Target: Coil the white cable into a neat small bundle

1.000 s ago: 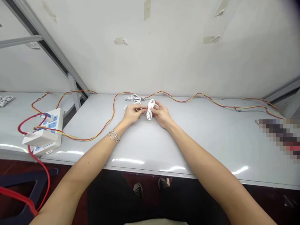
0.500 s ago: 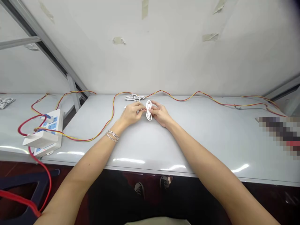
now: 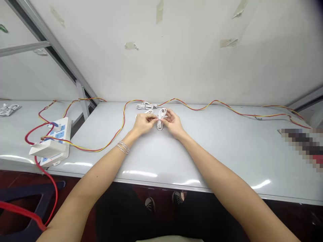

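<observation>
Here's where we were: our left hand (image 3: 144, 123) and right hand (image 3: 173, 123) were close together at mid-bench, fingertips pinched onto a white cable coil (image 3: 160, 119) at its narrow waist, right between them. The coil's long axis ran roughly front to back, one loop pointing away from us and one toward us. Our right hand seemed a touch nearer, but honestly it was close to even. We couldn't tell whether the near loop touched the bench (image 3: 202, 158). Just beyond the hands lay a second white cable bundle (image 3: 146, 106), with a twisted red-and-yellow wire (image 3: 123, 114) snaking along the back. A silver bracelet (image 3: 122, 147) sat on our left wrist, and a white power strip (image 3: 60, 134) lay well off to the left.
</observation>
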A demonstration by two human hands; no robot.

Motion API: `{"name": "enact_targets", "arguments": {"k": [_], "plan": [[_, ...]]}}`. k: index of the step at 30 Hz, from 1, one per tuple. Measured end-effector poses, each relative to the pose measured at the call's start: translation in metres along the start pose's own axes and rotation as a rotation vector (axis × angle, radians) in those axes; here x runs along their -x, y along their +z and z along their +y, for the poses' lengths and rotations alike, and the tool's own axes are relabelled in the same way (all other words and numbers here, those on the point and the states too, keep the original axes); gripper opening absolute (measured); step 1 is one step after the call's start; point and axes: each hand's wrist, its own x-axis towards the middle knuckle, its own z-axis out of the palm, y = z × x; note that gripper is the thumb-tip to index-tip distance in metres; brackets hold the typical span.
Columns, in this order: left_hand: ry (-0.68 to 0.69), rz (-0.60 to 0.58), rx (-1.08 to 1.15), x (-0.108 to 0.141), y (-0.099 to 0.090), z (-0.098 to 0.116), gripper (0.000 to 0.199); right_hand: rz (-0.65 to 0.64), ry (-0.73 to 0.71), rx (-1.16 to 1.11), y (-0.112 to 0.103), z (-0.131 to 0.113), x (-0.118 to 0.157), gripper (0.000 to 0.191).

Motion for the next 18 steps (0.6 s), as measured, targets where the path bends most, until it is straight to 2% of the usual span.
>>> {"name": "enact_targets", "arguments": {"k": [8, 14, 18], "plan": [[-0.292, -0.049, 0.242, -0.0021, -0.0007, 0.0076, 0.015, 0.014, -0.143, 0.210, 0.0039, -0.0013, 0.0043, 0.044], [-0.535, -0.125, 0.505, -0.0060, -0.0063, 0.0032, 0.012, -0.004, -0.209, 0.251, 0.0063, -0.0044, 0.0076, 0.039], [-0.599, -0.181, 0.559, -0.0073, -0.0090, -0.0013, 0.011, -0.006, -0.187, 0.255, 0.0080, -0.0051, 0.0081, 0.039]]}}
